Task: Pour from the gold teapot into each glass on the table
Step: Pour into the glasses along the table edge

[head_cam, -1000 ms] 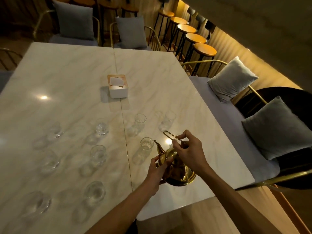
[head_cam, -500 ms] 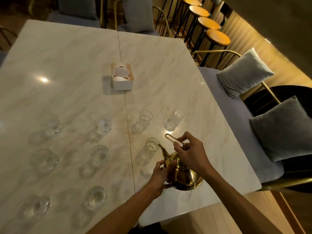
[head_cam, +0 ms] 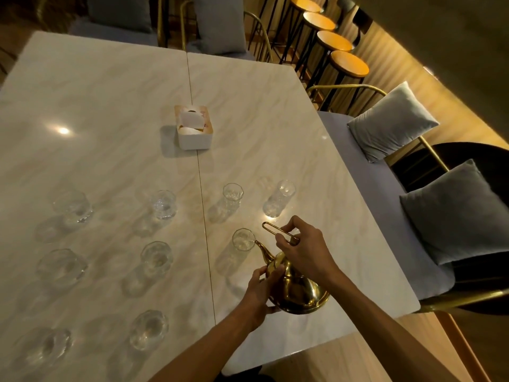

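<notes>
The gold teapot [head_cam: 296, 290] is tilted above the tabletop [head_cam: 275, 128] near its near right corner, its spout [head_cam: 263, 248] reaching up to the rim of the nearest glass [head_cam: 243, 239] on the right half; whether liquid is running cannot be told in this dim light. The right hand [head_cam: 305, 248] pinches the teapot's looped wire handle [head_cam: 279, 232] from above, its grip clenched on that handle; the left hand [head_cam: 260, 289] presses against the pot's side and neck from the left, its grip grasping the body, thumb up near the lid.

Beyond the nearest glass stand two more on the right half: one [head_cam: 232, 193] just right of the seam, another [head_cam: 285, 190] further toward the right edge. On the left half six glasses stand in two columns: three just left of the seam [head_cam: 163, 204] [head_cam: 156, 256] [head_cam: 148, 326] and three toward the left edge [head_cam: 72, 205] [head_cam: 61, 267] [head_cam: 45, 348]; all are upright and apart from one another.

A white tissue box [head_cam: 194, 128] sits on the seam toward the middle of the tabletop, well apart from the glasses; grey cushions [head_cam: 391, 119] lie on the bench along the right edge, and round wooden stools [head_cam: 348, 63] line up past the far right corner.
</notes>
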### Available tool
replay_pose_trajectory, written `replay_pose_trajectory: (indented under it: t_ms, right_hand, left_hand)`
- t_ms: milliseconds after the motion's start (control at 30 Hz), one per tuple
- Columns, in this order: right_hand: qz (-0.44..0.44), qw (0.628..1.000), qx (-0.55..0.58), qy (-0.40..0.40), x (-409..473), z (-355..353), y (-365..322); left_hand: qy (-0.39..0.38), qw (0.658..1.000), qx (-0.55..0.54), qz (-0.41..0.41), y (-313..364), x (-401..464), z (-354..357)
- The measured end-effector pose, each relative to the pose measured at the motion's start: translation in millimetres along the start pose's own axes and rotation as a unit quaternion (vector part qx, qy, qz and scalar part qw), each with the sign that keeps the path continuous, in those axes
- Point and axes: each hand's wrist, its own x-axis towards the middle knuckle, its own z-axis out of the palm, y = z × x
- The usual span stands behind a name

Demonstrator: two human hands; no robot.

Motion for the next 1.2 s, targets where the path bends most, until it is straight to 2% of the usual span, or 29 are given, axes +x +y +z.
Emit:
replay_pose_trajectory:
  t_ms: [1202]
  right_hand:
    - [-0.048,0.997,-0.046,-0.035,6,-9,-8]
  left_hand:
    - [0.004,0.999,-0.033,-0.02,-4,5,13]
